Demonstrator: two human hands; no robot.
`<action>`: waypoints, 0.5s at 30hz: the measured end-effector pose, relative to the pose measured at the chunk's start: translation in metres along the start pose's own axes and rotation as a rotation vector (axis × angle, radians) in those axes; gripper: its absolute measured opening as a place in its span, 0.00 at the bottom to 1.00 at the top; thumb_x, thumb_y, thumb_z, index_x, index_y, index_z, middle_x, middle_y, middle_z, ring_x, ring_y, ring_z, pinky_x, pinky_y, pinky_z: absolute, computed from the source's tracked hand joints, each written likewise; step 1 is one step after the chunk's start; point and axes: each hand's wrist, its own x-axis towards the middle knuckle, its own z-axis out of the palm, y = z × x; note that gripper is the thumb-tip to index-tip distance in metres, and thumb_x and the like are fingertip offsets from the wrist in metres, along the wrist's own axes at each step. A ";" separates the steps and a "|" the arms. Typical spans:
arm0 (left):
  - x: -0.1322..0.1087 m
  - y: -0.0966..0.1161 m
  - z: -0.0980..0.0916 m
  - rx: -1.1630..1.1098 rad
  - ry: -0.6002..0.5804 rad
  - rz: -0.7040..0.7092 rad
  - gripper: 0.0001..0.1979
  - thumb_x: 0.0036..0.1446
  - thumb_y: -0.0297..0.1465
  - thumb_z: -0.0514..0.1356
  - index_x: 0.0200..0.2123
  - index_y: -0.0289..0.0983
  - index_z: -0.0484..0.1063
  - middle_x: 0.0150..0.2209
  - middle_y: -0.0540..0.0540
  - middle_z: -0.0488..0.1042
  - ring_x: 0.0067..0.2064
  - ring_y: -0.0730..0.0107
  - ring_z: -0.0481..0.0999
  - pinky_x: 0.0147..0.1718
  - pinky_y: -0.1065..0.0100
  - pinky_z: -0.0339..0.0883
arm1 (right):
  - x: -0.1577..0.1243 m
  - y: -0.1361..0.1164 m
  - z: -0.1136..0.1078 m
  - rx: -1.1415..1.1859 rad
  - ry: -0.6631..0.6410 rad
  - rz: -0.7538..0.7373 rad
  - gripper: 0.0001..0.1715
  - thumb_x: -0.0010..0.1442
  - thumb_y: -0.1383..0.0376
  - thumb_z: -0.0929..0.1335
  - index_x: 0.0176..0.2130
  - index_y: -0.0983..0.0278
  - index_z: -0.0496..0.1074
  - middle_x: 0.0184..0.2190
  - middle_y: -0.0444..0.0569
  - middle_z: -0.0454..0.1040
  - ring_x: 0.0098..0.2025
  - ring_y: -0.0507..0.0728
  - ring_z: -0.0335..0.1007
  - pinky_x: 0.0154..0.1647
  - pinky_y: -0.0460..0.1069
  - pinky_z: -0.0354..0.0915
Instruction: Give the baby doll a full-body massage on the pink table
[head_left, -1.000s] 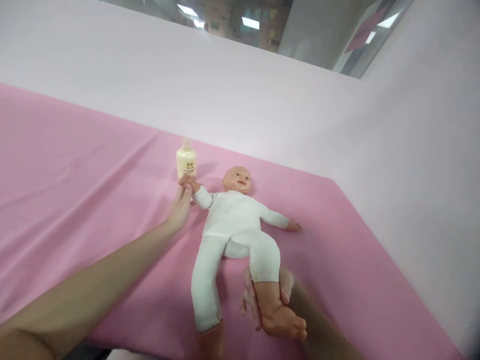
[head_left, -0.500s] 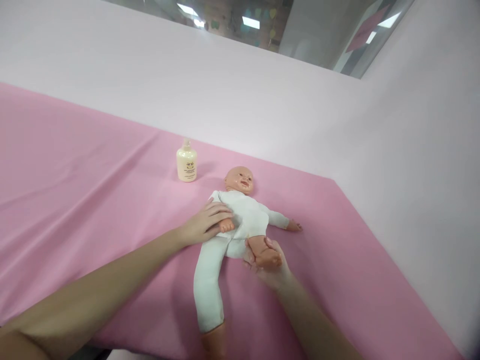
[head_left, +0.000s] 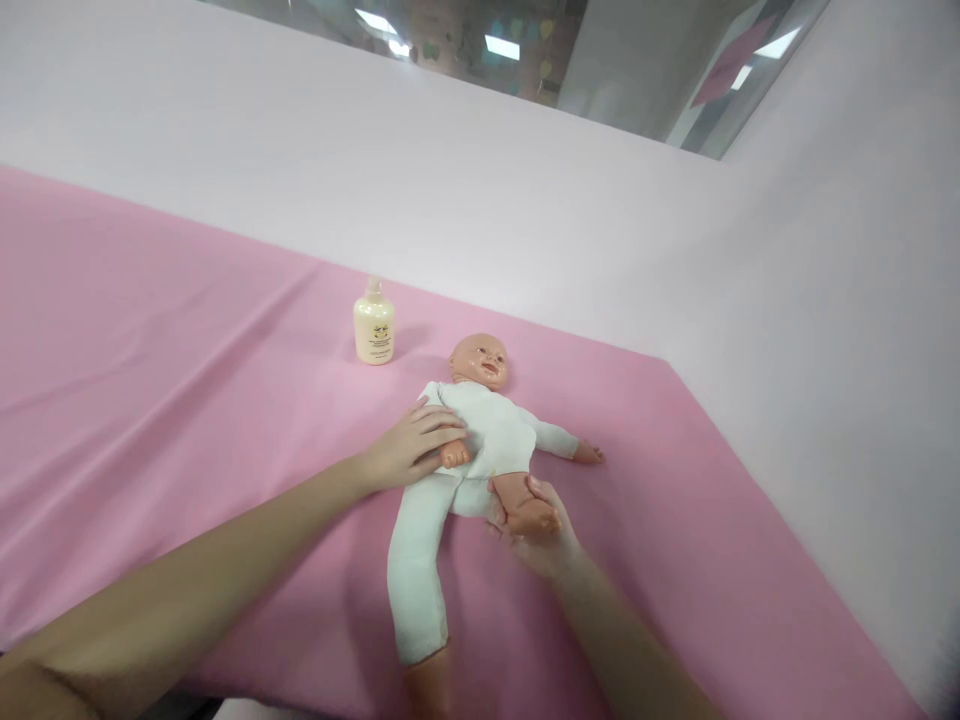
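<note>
A baby doll in a white cloth body lies on its back, head toward the wall. My left hand lies over the doll's arm at the left, fingers curved across it, and the doll's small hand pokes out beneath them. Lower down, my right hand is wrapped around the ankle of the doll's bent leg, the foot showing above my palm. The doll's other leg stretches toward me, its foot cut off by the bottom edge. Its other arm reaches out to the right.
Beyond the doll's head, to the left, stands a cream-coloured pump bottle with a printed label. Pink cloth with a few creases covers the table. White walls border the back and right, with a window above.
The doll's raised foot has shifted very slightly left with my right hand. My left hand keeps its place on the doll's arm.
</note>
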 end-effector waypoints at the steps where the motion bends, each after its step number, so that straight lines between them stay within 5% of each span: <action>1: 0.000 0.000 -0.001 -0.005 -0.001 -0.005 0.18 0.64 0.35 0.56 0.56 0.45 0.75 0.57 0.40 0.75 0.62 0.53 0.68 0.69 0.44 0.42 | -0.001 -0.001 0.002 -0.002 -0.001 -0.001 0.29 0.56 0.45 0.68 0.40 0.67 0.76 0.23 0.45 0.71 0.24 0.52 0.65 0.30 0.48 0.63; 5: -0.002 0.000 -0.005 -0.130 0.102 -0.051 0.19 0.63 0.36 0.59 0.56 0.44 0.74 0.56 0.40 0.74 0.61 0.52 0.69 0.67 0.46 0.51 | -0.006 -0.005 0.006 0.017 -0.095 -0.007 0.29 0.55 0.42 0.68 0.40 0.65 0.74 0.22 0.43 0.69 0.25 0.53 0.63 0.35 0.50 0.65; 9: -0.001 -0.004 -0.009 -0.363 0.474 -0.246 0.19 0.62 0.37 0.61 0.56 0.43 0.72 0.55 0.40 0.74 0.59 0.55 0.71 0.64 0.53 0.58 | -0.011 0.000 -0.002 -0.040 -0.352 0.052 0.35 0.46 0.38 0.72 0.39 0.62 0.69 0.21 0.43 0.70 0.25 0.53 0.66 0.40 0.52 0.65; 15: 0.009 -0.024 -0.024 -0.817 0.981 -0.596 0.18 0.65 0.36 0.59 0.57 0.51 0.68 0.61 0.47 0.69 0.64 0.62 0.68 0.56 0.62 0.70 | -0.011 0.005 -0.006 -0.174 -0.696 0.347 0.40 0.37 0.40 0.77 0.39 0.63 0.67 0.28 0.50 0.77 0.31 0.59 0.75 0.37 0.54 0.68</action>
